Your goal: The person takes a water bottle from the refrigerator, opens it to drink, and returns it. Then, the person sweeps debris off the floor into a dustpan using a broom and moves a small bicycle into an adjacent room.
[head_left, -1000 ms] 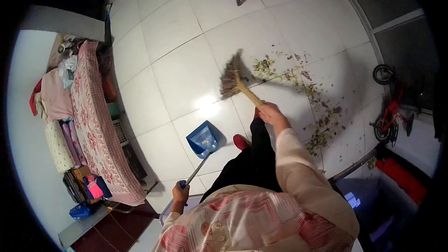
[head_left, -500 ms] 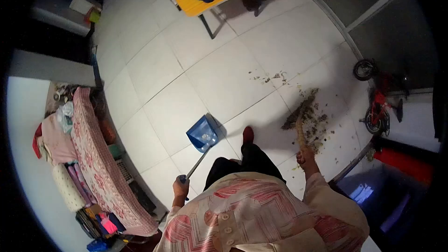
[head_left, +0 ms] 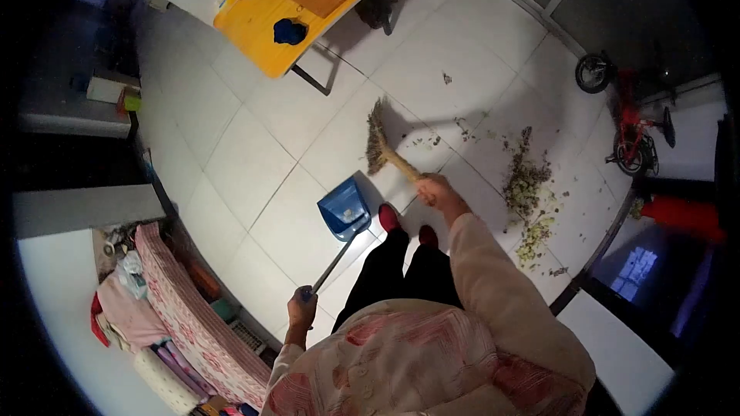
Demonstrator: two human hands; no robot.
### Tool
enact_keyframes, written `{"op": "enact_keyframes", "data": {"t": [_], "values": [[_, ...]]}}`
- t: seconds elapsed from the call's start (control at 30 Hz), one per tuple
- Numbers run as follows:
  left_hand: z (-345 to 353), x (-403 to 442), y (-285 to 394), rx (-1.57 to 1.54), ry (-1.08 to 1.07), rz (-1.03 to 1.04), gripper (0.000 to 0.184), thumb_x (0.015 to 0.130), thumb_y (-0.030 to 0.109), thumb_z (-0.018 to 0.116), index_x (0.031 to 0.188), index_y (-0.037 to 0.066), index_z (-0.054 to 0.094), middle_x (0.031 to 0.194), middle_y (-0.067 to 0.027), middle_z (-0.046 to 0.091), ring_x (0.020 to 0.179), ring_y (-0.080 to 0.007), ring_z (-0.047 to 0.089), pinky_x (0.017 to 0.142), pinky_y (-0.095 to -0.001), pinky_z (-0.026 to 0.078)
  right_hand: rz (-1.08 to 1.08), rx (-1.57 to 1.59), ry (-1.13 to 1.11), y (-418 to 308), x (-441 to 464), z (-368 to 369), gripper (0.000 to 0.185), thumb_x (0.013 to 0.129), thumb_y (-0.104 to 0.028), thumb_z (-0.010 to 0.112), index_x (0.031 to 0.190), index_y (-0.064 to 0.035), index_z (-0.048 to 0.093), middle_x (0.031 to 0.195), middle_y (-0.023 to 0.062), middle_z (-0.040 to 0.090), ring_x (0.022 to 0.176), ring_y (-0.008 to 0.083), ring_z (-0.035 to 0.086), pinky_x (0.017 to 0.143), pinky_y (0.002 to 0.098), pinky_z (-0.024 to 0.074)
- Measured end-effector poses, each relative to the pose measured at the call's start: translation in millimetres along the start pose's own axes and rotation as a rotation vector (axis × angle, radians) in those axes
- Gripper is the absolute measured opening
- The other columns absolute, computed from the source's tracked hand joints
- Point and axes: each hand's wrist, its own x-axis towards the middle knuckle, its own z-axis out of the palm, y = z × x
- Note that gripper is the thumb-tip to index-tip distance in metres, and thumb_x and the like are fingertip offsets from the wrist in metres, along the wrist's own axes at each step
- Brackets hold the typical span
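The work appeared to be only partly done. On the pale floor, most of the leafy scraps had been left in a loose, uneven patch at the right of the frame, with greener bits toward its lower end. Stray crumbs were spread above and to the left of that patch, and one small dark piece was seen well apart, in the upper middle. By contrast, the tiles at the left of the frame were seen without visible scraps.

The broom was grasped by the right hand, its fingers wrapped around the handle, and its bristles were set in the middle of the frame, left of the scraps and apart from the main patch. Whether the floor was touched by the bristles could not be told.

The blue dustpan was held by the left hand, which was clasped around the upper end of its rod. The pan was placed left of the red shoes, just beside them. A small pale spot was shown inside, but whether it was litter or glare could not be told; no heap was seen there, so the gathering up was judged largely undone.
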Motion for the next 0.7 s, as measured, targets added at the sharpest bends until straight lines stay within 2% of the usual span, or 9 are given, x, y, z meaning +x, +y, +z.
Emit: {"op": "enact_keyframes", "data": {"t": [0.03, 0.1, 0.13, 0.2, 0.37, 0.47, 0.6, 0.67, 0.7], "values": [[-8, 13, 4, 0.006, -0.007, 0.042, 0.029, 0.073, 0.017, 0.063, 0.098, 0.003, 0.057, 0.083, -0.0132, 0.064, 0.075, -0.0219, 0.062, 0.069, -0.0317, 0.049, -0.057, -0.018, -0.076, -1, 13, -22, 0.018, 0.081, -0.023, 0.055, 0.082, -0.0053, 0.053, 0.057, 0.0009, 0.044, 0.041, 0.0086, 0.037, 0.036, 0.0225, 0.0284], [-31, 33, 21, 0.036, -0.015, 0.054, 0.029, 0.073, 0.017, 0.063, 0.098, 0.004, 0.057, 0.083, -0.0129, 0.064, 0.075, -0.0221, 0.062, 0.069, -0.0318, 0.049, -0.086, 0.111, 0.084, -19, -6, -45, 0.016, 0.078, -0.018, 0.057, 0.087, -0.0051, 0.054, 0.067, 0.0064, 0.055, 0.050, 0.0153, 0.051, 0.042, 0.0302, 0.0411], [-43, 42, 27, 0.054, -0.020, 0.057, 0.029, 0.073, 0.017, 0.063, 0.098, 0.004, 0.057, 0.083, -0.0126, 0.064, 0.075, -0.0222, 0.062, 0.069, -0.0319, 0.049, -0.375, -0.198, 0.087, 5, 5, -73, 0.016, 0.078, -0.017, 0.057, 0.088, -0.0057, 0.053, 0.070, 0.0058, 0.056, 0.054, 0.0144, 0.052, 0.044, 0.0287, 0.0414], [-51, 64, 29, 0.063, -0.025, 0.102, 0.030, 0.073, 0.018, 0.063, 0.098, 0.004, 0.057, 0.082, -0.0123, 0.064, 0.074, -0.0226, 0.062, 0.068, -0.0322, 0.049, -0.465, -0.095, 0.056, 46, 2, -134, 0.018, 0.078, -0.018, 0.059, 0.090, -0.0068, 0.053, 0.076, 0.0050, 0.056, 0.059, 0.0130, 0.053, 0.047, 0.0259, 0.0419], [-70, 112, 25, 0.150, -0.092, 0.268, 0.031, 0.072, 0.021, 0.062, 0.098, 0.004, 0.057, 0.084, -0.0137, 0.064, 0.077, -0.0255, 0.062, 0.070, -0.0339, 0.049, 0.026, 0.510, 0.645, 66, -86, -156, 0.019, 0.084, -0.028, 0.051, 0.074, -0.0118, 0.048, 0.049, 0.0021, 0.041, 0.033, 0.0097, 0.035, 0.029, 0.0221, 0.0270], [-68, 149, 22, 0.227, -0.108, 0.250, 0.031, 0.072, 0.021, 0.061, 0.098, 0.004, 0.057, 0.085, -0.0140, 0.063, 0.079, -0.0274, 0.062, 0.071, -0.0352, 0.049, -0.124, 0.908, 0.671, 68, -103, -152, 0.019, 0.085, -0.026, 0.047, 0.072, -0.0124, 0.045, 0.048, 0.0022, 0.040, 0.034, 0.0096, 0.036, 0.028, 0.0219, 0.0271], [-73, 174, 43, 0.211, -0.138, 0.227, 0.031, 0.071, 0.020, 0.060, 0.098, 0.004, 0.057, 0.085, -0.0143, 0.063, 0.079, -0.0285, 0.061, 0.073, -0.0354, 0.048, -0.278, 0.960, 0.615, 54, -91, -140, 0.015, 0.086, -0.025, 0.045, 0.076, -0.0130, 0.046, 0.052, 0.0037, 0.043, 0.035, 0.0104, 0.037, 0.026, 0.0223, 0.0276], [-64, 204, 37, 0.043, -0.196, 0.192, 0.031, 0.070, 0.019, 0.061, 0.096, 0.003, 0.057, 0.086, -0.0146, 0.063, 0.079, -0.0282, 0.061, 0.074, -0.0355, 0.048, -0.253, 0.422, 0.587, 18, -61, -130, 0.010, 0.085, -0.025, 0.046, 0.082, -0.0151, 0.047, 0.055, 0.0031, 0.044, 0.035, 0.0100, 0.036, 0.027, 0.0220, 0.0269], [-69, 207, 49, 0.114, -0.180, 0.198, 0.031, 0.070, 0.019, 0.061, 0.096, 0.002, 0.057, 0.086, -0.0147, 0.063, 0.079, -0.0278, 0.061, 0.073, -0.0355, 0.048, -0.257, 0.882, 0.414, -4, -45, -118, 0.008, 0.085, -0.024, 0.047, 0.089, -0.0174, 0.048, 0.055, 0.0010, 0.042, 0.037, 0.0096, 0.037, 0.027, 0.0211, 0.0265]]}}
